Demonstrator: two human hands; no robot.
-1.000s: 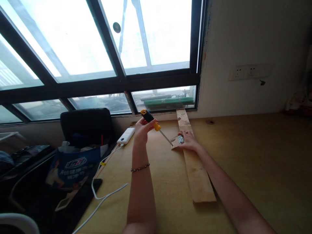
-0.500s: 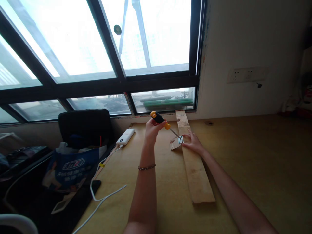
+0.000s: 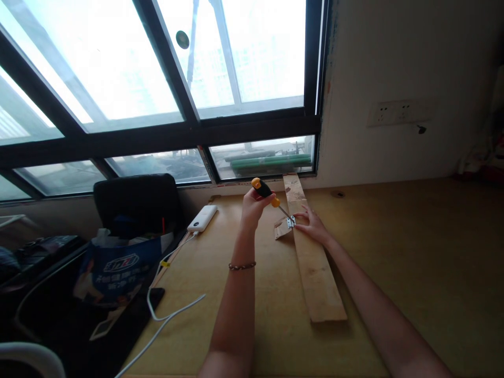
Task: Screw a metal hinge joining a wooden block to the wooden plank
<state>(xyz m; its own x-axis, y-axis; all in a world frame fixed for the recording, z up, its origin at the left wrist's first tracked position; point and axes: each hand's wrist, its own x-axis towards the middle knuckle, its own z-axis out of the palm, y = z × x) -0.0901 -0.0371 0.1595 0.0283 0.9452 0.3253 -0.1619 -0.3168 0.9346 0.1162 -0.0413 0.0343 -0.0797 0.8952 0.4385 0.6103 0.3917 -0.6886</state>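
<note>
My left hand (image 3: 251,211) is closed around the black and yellow handle of a screwdriver (image 3: 262,188). The tool slants down to the right, its tip at a small silver metal hinge (image 3: 291,222). This hinge lies at the left edge of a long wooden board (image 3: 319,281), where a short piece of wood (image 3: 281,229) sticks out to the left. My right hand (image 3: 314,227) rests on the board, thumb and forefinger at either side of the hinge's right part, steadying it. Any screw under the tip is too small to make out.
A white power bank (image 3: 203,218) with a white cable (image 3: 173,315) lies on the left of the wooden table (image 3: 401,283). Beyond the left edge are a black chair (image 3: 137,202) and a blue bag (image 3: 118,273). The window (image 3: 252,123) and wall border the far side.
My left hand and the screwdriver have shifted slightly to the right, the tip still at the hinge. My right hand stays in place, and the view has tilted a little.
</note>
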